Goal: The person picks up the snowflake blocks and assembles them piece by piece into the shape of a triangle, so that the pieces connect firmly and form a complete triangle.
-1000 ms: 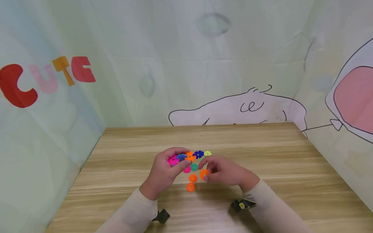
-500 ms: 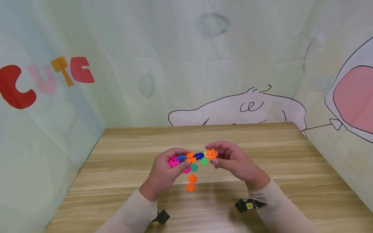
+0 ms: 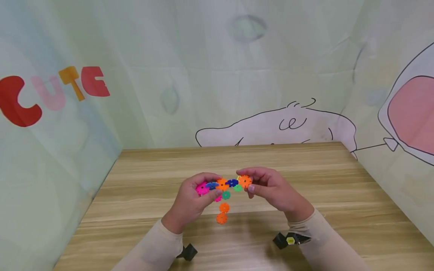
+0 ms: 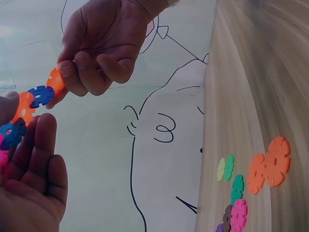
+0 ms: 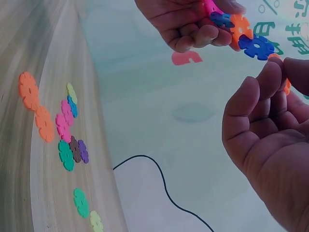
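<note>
My left hand (image 3: pixel 190 201) grips a short chain of notched plastic snowflake discs: pink (image 3: pixel 202 188), blue (image 3: pixel 211 185), orange and dark blue (image 3: pixel 232 183). Its thumb and fingers close on the orange disc (image 5: pixel 242 30). With thumb and fingertips, my right hand (image 3: pixel 272 190) pinches a separate-looking orange disc (image 3: pixel 244 181). In the left wrist view this orange disc (image 4: pixel 55 81) meets the edge of the dark blue disc (image 4: pixel 41 96) at the chain's end. Both hands are raised above the table. Part of the pinched disc is hidden by fingers in the right wrist view.
Loose discs lie on the wooden table (image 3: pixel 152 165) below the hands: two orange ones (image 4: pixel 276 162), a green disc (image 5: pixel 81 203), a yellow disc (image 5: pixel 96 221), and several pink, brown and purple ones. A printed curtain (image 3: pixel 152 75) stands behind the table.
My right hand has risen rightward from near the table, bringing the orange disc up to the dark blue end of the chain. My left hand stays almost still.
</note>
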Available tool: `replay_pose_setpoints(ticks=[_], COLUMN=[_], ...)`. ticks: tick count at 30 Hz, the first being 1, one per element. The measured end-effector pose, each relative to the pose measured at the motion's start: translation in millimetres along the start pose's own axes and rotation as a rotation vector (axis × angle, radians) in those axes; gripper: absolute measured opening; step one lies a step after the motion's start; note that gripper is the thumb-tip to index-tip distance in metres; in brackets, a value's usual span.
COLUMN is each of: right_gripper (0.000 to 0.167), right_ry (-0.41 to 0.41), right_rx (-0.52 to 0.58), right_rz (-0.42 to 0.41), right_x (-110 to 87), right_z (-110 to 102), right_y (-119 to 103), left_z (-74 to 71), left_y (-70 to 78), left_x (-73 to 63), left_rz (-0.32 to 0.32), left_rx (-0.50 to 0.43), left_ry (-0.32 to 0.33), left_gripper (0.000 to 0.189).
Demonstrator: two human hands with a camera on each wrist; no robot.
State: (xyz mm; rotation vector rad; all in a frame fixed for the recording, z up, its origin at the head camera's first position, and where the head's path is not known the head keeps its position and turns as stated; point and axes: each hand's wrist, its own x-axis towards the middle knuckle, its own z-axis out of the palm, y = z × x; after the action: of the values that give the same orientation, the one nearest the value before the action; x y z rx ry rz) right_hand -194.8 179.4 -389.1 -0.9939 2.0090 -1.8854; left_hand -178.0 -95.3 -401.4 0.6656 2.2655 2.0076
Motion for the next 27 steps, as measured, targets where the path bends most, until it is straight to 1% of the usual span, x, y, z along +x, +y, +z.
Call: replay_pose_setpoints(ticks=[4,10,13,16,20,22,27], right_gripper=[0.038,0.039,0.04,0.037,0.031,0.031,0.032], right_ry=[-0.018,-0.037,-0.018,0.011,0.036,0.042,0.052], right_rx=[0.012,0.03,0.049,0.074,0.08,0.071,0.052], right_rz=[-0.012,-0.013,0.011,0.034,0.036,0.031,0.039], right_x=[-0.2,0.5,0.6,0.7,0.2,-0.1,0.2], right_z=[0,2,4,6,9,10,12], right_y=[1,0,-1,-2,-2,-1,0], left_z=[0.1,0.5,0.4,0.3,0.5,0.6,0.9], left_y=[-0.2,0.0,-0.3,-1.4,-2.9,-3.6,-4.9], left_x=[0.1,0.4,0.5,0.6,0.2,0.0,-0.4], left_rz=[-0.013,-0.009,-0.008,-0.016,-0.026,-0.016,0.036], left_rx=[0.009,0.009,0.012,0.016,0.031,0.036,0.039], left_ry=[-0.006,-0.012,-0.018,-0.024,-0.035,-0.041,-0.05], left_gripper=[0.032,0.031,0.031,0.032,0.032,0.032,0.031])
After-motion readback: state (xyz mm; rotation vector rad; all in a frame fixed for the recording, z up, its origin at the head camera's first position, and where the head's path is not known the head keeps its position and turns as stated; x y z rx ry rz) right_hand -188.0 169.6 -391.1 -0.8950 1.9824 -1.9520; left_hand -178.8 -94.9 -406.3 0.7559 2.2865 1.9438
